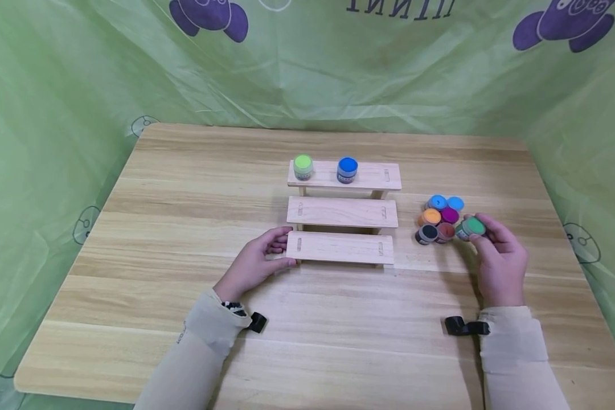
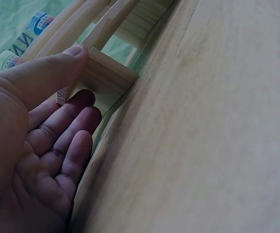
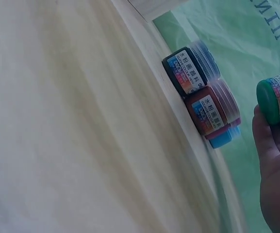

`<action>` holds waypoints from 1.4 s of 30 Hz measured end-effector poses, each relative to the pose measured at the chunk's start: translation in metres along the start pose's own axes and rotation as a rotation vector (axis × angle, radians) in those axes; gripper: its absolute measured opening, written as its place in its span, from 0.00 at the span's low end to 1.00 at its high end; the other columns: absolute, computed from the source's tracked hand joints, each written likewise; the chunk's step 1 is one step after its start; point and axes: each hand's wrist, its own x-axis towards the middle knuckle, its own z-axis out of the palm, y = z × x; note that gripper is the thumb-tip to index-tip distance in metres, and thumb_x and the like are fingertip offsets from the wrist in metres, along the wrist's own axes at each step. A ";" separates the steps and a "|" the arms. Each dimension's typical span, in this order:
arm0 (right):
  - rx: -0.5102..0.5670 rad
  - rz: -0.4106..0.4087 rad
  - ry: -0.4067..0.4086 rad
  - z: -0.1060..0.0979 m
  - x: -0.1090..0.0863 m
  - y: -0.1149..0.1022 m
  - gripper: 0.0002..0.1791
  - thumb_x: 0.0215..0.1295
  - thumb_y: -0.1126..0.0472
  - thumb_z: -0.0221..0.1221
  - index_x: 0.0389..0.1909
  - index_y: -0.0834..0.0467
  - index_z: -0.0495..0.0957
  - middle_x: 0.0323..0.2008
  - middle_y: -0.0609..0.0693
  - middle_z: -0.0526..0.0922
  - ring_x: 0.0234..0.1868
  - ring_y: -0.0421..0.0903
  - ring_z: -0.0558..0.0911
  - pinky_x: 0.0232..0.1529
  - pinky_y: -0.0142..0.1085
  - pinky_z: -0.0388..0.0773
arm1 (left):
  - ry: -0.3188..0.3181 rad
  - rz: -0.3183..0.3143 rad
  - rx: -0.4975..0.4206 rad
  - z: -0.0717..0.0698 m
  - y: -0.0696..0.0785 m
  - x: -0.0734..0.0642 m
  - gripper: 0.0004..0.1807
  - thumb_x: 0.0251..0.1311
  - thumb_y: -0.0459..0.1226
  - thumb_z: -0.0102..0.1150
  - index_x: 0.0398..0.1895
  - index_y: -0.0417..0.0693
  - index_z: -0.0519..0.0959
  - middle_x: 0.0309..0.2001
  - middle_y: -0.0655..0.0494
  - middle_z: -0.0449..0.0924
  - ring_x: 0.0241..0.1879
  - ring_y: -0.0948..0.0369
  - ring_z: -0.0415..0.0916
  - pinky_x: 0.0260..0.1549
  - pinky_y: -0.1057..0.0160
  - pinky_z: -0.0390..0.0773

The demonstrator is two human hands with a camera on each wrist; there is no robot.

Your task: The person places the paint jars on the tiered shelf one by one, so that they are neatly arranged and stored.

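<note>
Pale sleeves [image 1: 181, 353] reach in over the front edge of the wooden table [image 1: 338, 330], each with a black fitting [image 1: 463, 326] at its cuff. Near the table's right edge, the right hand [image 1: 502, 267] grasps a green jar [image 1: 470, 229]: the thumb lies along its near side, the fingers on its far side, and the jar sits at their tips, tilted, its base raised off the table in the right wrist view. Just left of it stand 6 more jars: a red-brown jar [image 1: 445, 232] nearest the fingers, then a black jar [image 1: 426, 234], an orange jar [image 1: 429, 217], a magenta jar [image 1: 450, 214] and 2 light-blue jars [image 1: 437, 202]. Farther left, a stepped stand [image 1: 343, 212] with 3 boards rises toward the table's back edge. The left hand [image 1: 253, 265] grips the left end of its lowest board, thumb at the front corner, index finger behind, the other fingers loosely bent beside it. On the top board, a light-green jar [image 1: 303, 167] is close to the left end and a blue jar [image 1: 347, 169] around the middle.
</note>
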 end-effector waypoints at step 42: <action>-0.146 -0.135 -0.330 0.059 -0.016 -0.013 0.21 0.61 0.79 0.61 0.56 0.68 0.80 0.53 0.58 0.81 0.49 0.44 0.82 0.51 0.27 0.80 | 0.005 -0.007 -0.010 0.001 -0.002 0.000 0.38 0.54 0.37 0.75 0.69 0.46 0.71 0.54 0.49 0.80 0.52 0.53 0.78 0.58 0.52 0.77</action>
